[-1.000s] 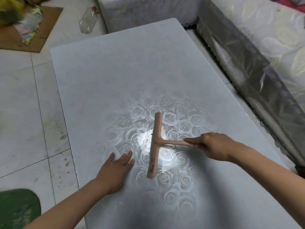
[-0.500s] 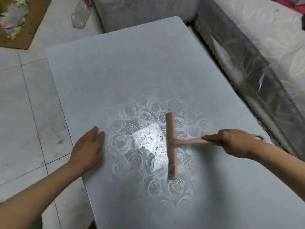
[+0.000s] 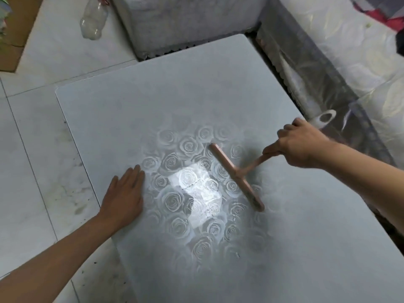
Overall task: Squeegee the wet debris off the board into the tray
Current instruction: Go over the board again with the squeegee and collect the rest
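Left hand (image 3: 124, 193) flat, fingers straight, pressing board (image 3: 153, 101) near its left edge. Right hand (image 3: 299, 145) curled round squeegee (image 3: 237, 177) handle, blade on board.

— Where is the squeegee (image 3: 237, 177) found?
— On the board (image 3: 196, 95), right of the middle.
— And the bottle (image 3: 94, 20)?
— It is seen on the floor (image 3: 32, 149), behind the board, leftward.

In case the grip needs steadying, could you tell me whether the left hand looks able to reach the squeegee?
Probably yes: the left hand lies flat on the board, with only bare board between it and the squeegee.
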Demonstrator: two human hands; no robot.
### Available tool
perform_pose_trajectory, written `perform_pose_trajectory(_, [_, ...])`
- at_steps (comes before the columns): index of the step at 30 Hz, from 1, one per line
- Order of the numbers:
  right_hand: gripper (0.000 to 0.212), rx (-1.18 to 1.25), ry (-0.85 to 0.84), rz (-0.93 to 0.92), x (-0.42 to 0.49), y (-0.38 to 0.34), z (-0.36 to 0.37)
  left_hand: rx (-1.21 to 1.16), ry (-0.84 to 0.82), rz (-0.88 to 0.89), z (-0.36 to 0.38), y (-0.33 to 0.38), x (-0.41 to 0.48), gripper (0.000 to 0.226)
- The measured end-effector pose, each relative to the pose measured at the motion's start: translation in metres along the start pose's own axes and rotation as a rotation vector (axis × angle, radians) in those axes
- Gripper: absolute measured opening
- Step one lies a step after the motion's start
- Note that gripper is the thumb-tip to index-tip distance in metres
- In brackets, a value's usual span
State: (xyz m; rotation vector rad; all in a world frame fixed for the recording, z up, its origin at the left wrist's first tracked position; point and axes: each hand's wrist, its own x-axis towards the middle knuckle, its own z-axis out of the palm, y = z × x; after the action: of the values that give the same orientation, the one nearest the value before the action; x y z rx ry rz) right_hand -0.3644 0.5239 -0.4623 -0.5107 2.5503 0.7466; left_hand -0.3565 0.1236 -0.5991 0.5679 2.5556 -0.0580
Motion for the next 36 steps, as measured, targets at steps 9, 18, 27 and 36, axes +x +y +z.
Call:
perform_pose_trajectory(9, [0.05,0.119,0.061,-0.02,-0.022,-0.03,-0.035,0.019,-0.008,0.071,-0.007,-0.003,0.01,0.061])
perform_pose_trajectory(18, [0.03,0.825,-0.098,0.503,0.007,-0.111,-0.027,0.198,-0.121,0.095,-0.006,-0.011,0.018,0.065])
perform_pose_trajectory(27, [0.052,0.817,-0.17,0.583,-0.061,-0.156,-0.058,0.205,-0.127,0.074,-0.002,-0.012,0.018,0.067])
perform_pose_trajectory(36, [0.052,0.856,-0.333,0.6,-0.044,-0.187,-0.06,0.215,-0.144,0.066,-0.001,-0.011,0.02,0.064])
